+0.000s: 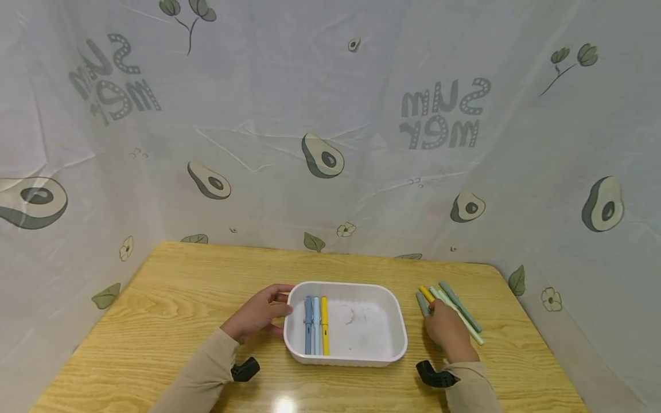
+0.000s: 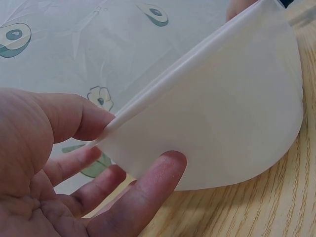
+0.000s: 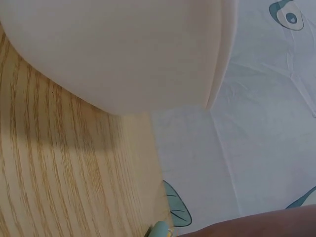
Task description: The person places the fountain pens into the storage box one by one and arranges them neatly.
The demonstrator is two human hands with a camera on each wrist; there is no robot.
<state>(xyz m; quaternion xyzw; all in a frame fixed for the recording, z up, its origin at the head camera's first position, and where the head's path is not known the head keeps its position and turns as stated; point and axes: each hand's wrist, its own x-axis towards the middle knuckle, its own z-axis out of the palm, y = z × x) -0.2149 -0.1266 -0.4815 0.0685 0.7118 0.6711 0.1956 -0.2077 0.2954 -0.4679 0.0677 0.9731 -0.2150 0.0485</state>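
Observation:
A white tray point(image 1: 369, 362) stands on the table, holding a slate-blue pen point(image 1: 308, 327), a light blue pen point(image 1: 317, 327) and a yellow pen point(image 1: 325, 327) side by side at its left. My left hand point(image 1: 263, 314) is at the tray's left end; in the left wrist view its thumb touches the rim and its fingers lie by the outer wall. On the right, my right hand point(image 1: 448, 330) pinches another yellow pen point(image 1: 426, 293) among loose pens, its fingertips partly hidden. Beside it lie a grey-green pen point(image 1: 423, 304), a pale green pen point(image 1: 467, 326) and a dark green pen point(image 1: 462, 307).
The wooden table point(image 1: 217, 275) is enclosed by a pale curtain point(image 1: 268, 115) printed with avocados and leaves. In the right wrist view, the tray's outer wall point(image 3: 113, 54) fills the upper left, and a pen end point(image 3: 159, 229) peeks in at the bottom.

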